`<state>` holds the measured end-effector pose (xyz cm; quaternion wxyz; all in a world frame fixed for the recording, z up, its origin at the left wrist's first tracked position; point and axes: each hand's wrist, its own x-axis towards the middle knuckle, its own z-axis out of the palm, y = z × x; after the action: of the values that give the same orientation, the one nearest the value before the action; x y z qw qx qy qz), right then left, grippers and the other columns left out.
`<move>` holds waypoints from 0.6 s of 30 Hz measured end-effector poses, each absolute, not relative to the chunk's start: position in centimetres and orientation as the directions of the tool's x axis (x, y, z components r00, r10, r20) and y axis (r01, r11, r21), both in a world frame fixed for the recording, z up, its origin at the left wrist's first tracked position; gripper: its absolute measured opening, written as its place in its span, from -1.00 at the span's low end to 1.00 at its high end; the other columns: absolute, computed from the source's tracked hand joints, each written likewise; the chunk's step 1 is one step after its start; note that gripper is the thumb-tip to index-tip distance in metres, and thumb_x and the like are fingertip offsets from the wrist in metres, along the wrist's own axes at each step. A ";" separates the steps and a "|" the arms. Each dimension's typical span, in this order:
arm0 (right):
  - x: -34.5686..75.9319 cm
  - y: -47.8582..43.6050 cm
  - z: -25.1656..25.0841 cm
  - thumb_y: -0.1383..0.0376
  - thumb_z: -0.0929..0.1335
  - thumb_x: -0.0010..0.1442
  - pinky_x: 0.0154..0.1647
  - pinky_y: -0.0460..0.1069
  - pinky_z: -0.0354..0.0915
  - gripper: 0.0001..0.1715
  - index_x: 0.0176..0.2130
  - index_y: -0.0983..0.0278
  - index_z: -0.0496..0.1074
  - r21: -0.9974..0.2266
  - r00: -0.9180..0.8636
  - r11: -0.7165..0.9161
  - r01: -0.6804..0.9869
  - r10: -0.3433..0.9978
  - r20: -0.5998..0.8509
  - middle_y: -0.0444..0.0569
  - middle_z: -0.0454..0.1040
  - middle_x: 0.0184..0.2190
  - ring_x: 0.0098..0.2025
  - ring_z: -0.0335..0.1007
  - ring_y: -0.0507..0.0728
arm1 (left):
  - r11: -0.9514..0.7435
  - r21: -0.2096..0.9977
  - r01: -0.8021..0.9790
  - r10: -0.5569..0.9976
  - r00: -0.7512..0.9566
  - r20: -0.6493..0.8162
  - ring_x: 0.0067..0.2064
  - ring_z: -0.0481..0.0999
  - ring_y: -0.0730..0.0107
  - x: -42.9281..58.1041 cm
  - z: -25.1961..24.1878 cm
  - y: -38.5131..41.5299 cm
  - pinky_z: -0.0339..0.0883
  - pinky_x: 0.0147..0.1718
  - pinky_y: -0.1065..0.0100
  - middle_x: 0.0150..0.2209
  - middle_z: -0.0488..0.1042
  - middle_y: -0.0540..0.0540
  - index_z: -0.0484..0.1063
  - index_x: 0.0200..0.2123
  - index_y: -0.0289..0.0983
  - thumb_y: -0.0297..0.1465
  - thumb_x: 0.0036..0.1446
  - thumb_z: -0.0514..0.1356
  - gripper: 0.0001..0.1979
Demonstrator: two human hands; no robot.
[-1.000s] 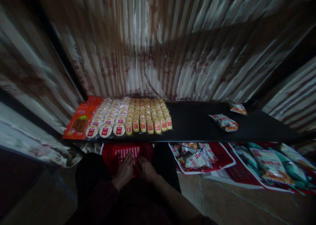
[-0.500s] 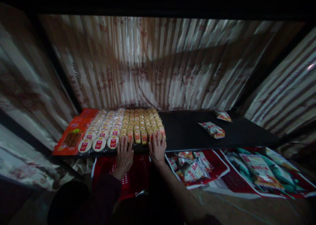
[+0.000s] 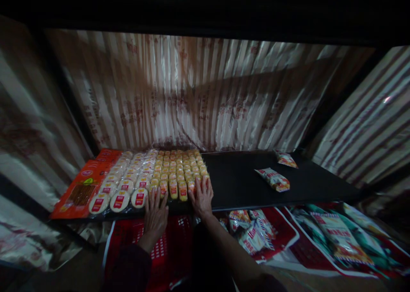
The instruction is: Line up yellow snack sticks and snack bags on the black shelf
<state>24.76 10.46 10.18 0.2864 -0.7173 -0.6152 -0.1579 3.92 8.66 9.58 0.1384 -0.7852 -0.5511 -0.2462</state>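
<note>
On a black shelf (image 3: 243, 185) lie rows of small yellow snack packets (image 3: 179, 168), with rows of round white packets (image 3: 128, 183) to their left. My left hand (image 3: 156, 211) lies flat at the shelf's front edge, its spread fingers touching the nearest yellow packets. My right hand (image 3: 201, 194) rests with fingers spread on the front right corner of the yellow rows. Neither hand grips anything.
A flat orange packet (image 3: 85, 185) lies at the shelf's left end. Two loose snack bags (image 3: 273, 179) lie on the right part. A red basket (image 3: 166, 249) stands below my hands. More snack bags (image 3: 333, 232) lie on the lower level at right. Striped foil lines the walls.
Both hands rose from the red basket to the front of the shelf and now rest on the yellow packets. The camera view has dropped slightly.
</note>
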 end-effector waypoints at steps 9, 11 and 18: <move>24.4 10.4 10.6 0.05 0.18 0.26 0.23 0.21 -0.11 -0.35 0.25 0.28 0.14 -0.181 0.202 -0.123 0.976 0.823 0.530 0.18 -0.01 0.32 0.35 -0.23 0.31 | -0.388 0.066 0.919 0.778 0.289 0.557 0.37 -0.22 0.06 4.6 9.8 7.9 -0.17 0.24 -0.11 0.33 -0.01 -0.20 0.11 0.25 -0.17 -0.43 0.19 -0.01 -0.47; 24.3 10.4 10.7 0.04 0.18 0.26 0.24 0.22 -0.13 -0.33 0.26 0.27 0.11 -0.188 0.210 -0.129 0.974 0.827 0.522 0.19 -0.01 0.32 0.36 -0.24 0.31 | -0.394 0.061 0.917 0.776 0.296 0.557 0.37 -0.21 0.05 4.6 9.7 7.7 -0.16 0.23 -0.12 0.33 0.00 -0.20 0.12 0.25 -0.17 -0.42 0.20 -0.01 -0.47; 24.3 10.6 10.4 0.04 0.19 0.25 0.23 0.25 -0.12 -0.33 0.25 0.26 0.14 -0.223 0.209 -0.102 0.970 0.820 0.533 0.18 -0.03 0.33 0.35 -0.23 0.32 | -0.413 -0.006 0.911 0.750 0.344 0.565 0.36 -0.15 0.05 4.3 9.4 8.3 -0.13 0.23 -0.13 0.32 0.03 -0.19 0.11 0.25 -0.14 -0.34 0.20 0.00 -0.47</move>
<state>24.28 10.59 10.42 0.2696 -0.7292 -0.6135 -0.1389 4.26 8.30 9.41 0.1626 -0.8035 -0.5166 -0.2472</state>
